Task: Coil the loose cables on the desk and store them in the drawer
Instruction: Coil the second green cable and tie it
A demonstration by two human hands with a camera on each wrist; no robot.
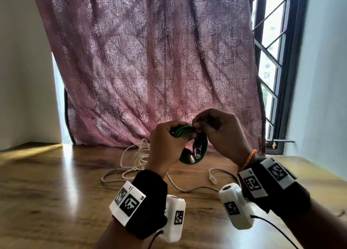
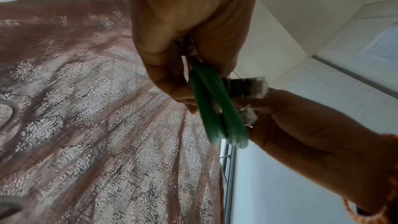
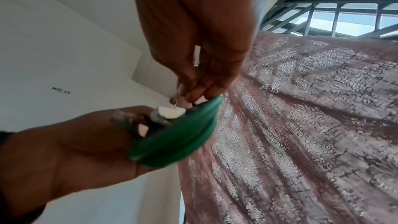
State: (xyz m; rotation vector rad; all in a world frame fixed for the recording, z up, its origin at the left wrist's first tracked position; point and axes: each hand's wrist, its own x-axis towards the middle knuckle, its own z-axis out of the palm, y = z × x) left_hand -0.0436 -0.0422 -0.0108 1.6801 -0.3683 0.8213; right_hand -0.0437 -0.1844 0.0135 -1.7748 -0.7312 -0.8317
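Head view, item: green cable coil (image 1: 195, 136), wound into a ring, held in the air above the wooden desk (image 1: 56, 183).
Head view, left hand (image 1: 167, 143): fingers curled round the ring's left side.
Head view, right hand (image 1: 219, 130): fingertips pinching the top of the ring; both plugs (image 1: 195, 153) hang inside it.
Head view, remainder: white cable (image 1: 139, 155) and grey cable (image 1: 187, 188) lie loose on the desk, nearer the left hand; no drawer visible.
Left wrist view: coil (image 2: 217, 108) edge-on, running away from the left hand (image 2: 189, 23) toward the right hand (image 2: 301, 134).
Right wrist view: right fingertips (image 3: 193, 94) touch the ring's upper rim (image 3: 183, 137); left hand (image 3: 71, 156) holds it from below.
Judgement: coil appears finished; stowing comes next.
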